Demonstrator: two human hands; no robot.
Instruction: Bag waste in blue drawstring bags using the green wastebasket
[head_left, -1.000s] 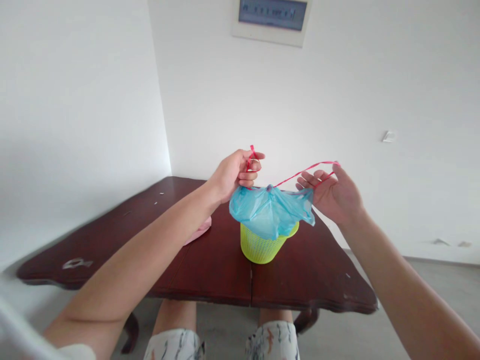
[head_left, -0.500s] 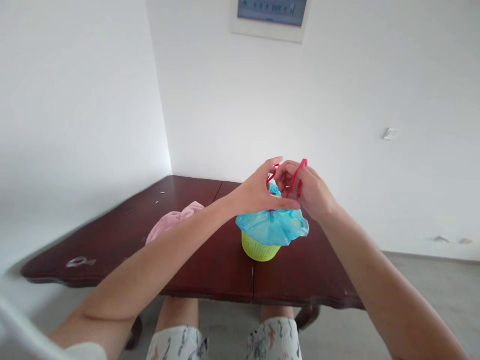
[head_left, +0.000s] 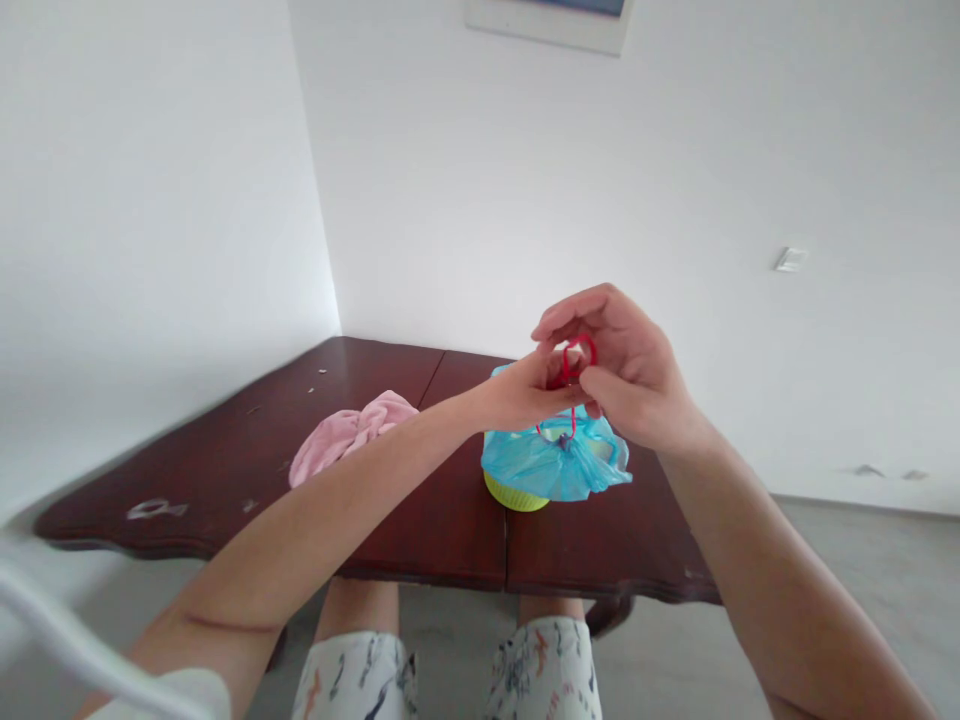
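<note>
A thin blue plastic bag (head_left: 559,470) covers the top of a yellow-green basket (head_left: 517,498), its edge hanging over the rim. From the bag rises a red drawstring (head_left: 573,420), looped between my hands. My left hand (head_left: 525,390) reaches in over the bag, its fingers closed on the drawstring and partly hidden behind the right thumb. Right beside it, my right hand (head_left: 630,375) is curled with thumb and fingers around the red loop, touching the left fingertips.
The dark red wooden table (head_left: 442,535) meets white walls at the back and left. A crumpled pink cloth (head_left: 341,440) lies left of the basket, partly behind my left forearm. A clear plastic scrap (head_left: 156,510) lies near the left edge.
My hands have come closer together, the right one turning over the left fingers. The red loop that hung over my right hand is now small and between both hands. The view has tilted slightly down.
</note>
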